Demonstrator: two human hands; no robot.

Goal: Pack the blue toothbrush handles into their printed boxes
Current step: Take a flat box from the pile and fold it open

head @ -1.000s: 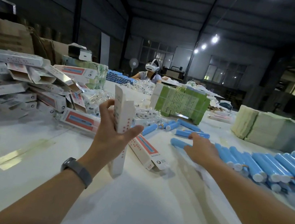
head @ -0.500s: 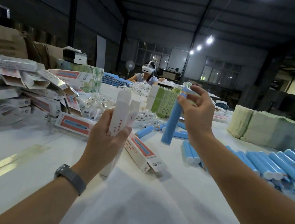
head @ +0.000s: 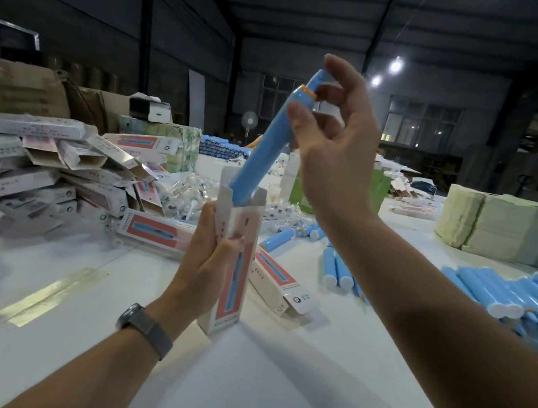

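My left hand [head: 206,257] grips an upright printed box [head: 236,268], white with a red panel, its top flaps open. A blue toothbrush handle [head: 267,144] tilts into that opening, lower end just inside. My right hand [head: 334,144] pinches the handle near its orange-ringed top. More blue handles [head: 524,295] lie in a heap at the right, and a few [head: 338,269] lie loose behind the box.
A pile of printed boxes [head: 41,165] covers the left of the white table [head: 271,377]. Two more boxes [head: 277,281] lie flat just behind my left hand. Green cartons [head: 376,191] and a stack of pale sheets [head: 506,227] stand farther back. Clear bagged parts [head: 186,192] lie mid-table.
My right hand picked a blue handle from the table, lifted it, and brought its lower end into the open top of the box. My left hand turned the box's printed face toward me.
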